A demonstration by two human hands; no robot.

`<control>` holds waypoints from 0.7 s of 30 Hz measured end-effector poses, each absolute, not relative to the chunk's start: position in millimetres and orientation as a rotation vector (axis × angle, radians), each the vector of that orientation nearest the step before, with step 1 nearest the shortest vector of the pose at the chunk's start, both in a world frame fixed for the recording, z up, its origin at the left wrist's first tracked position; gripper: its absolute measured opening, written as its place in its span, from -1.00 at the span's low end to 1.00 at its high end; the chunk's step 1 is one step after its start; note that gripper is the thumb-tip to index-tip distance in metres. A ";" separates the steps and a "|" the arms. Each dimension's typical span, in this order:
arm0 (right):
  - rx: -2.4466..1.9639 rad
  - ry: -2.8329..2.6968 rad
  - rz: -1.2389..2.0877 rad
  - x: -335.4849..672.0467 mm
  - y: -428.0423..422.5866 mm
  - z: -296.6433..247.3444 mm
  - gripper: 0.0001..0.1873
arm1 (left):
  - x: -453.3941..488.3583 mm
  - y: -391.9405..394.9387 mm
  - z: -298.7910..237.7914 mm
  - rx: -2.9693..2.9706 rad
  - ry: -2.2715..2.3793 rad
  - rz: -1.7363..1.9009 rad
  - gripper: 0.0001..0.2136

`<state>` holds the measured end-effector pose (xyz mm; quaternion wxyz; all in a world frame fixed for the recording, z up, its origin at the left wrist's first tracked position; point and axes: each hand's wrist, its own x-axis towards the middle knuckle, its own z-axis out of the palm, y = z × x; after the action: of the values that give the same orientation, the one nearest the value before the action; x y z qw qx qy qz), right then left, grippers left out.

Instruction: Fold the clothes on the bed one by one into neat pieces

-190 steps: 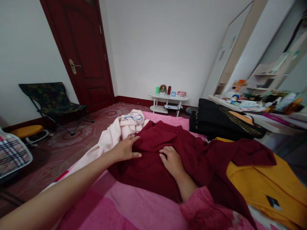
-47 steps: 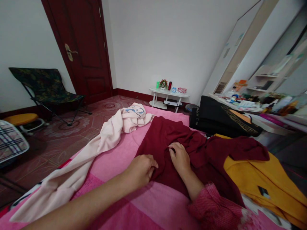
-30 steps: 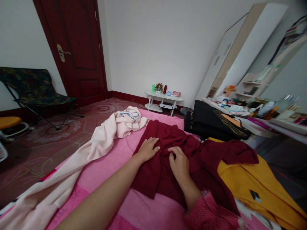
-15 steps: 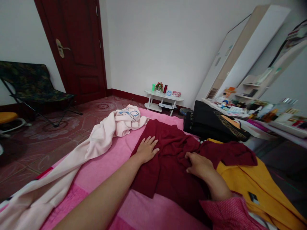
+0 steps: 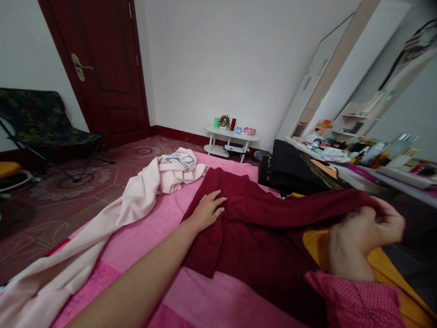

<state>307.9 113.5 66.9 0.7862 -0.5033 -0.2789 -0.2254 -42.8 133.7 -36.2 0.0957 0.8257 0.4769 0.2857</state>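
A maroon top [image 5: 259, 246] lies spread over the pink bedding, one sleeve stretched out to the right. My left hand [image 5: 206, 212] rests on the upper left part of the top, fingers extended and palm down. At the far right, my right hand [image 5: 368, 228] is closed around the end of the sleeve, lifting it above a yellow garment [image 5: 317, 248]. Part of that yellow garment is hidden by my right forearm and the maroon cloth. Left of the top, a pale pink sweatshirt [image 5: 143, 191] with a blue print lies in a loose, twisted strip.
Folded black clothes [image 5: 290, 168] sit at the bed's far right, beside a dressing table [image 5: 375, 175] crowded with bottles. A low white table [image 5: 228, 134] stands against the wall. On the left are a camouflage folding chair [image 5: 41, 118] and a dark red door [image 5: 102, 68].
My right hand has moved to the right and taken hold of the sleeve end, pulling the bunched sleeve out straight. My left hand stays nearly in place on the cloth.
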 end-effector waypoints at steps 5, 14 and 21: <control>-0.830 -0.454 -0.297 299.7 117.8 69.5 -0.75 | -31.3 121.3 -24.7 2.594 1.071 0.906 -0.72; -0.589 -0.517 0.017 269.2 117.8 67.3 -0.78 | -28.0 126.4 -35.7 2.343 0.851 0.861 -0.75; -0.693 -0.888 0.343 148.8 115.2 84.9 -0.78 | -40.1 134.8 -31.2 1.592 0.848 1.282 -0.56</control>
<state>148.8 115.2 84.9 0.8317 -0.3269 -0.4188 0.1616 -40.1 134.8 -31.2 0.4476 0.6433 0.3428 0.5180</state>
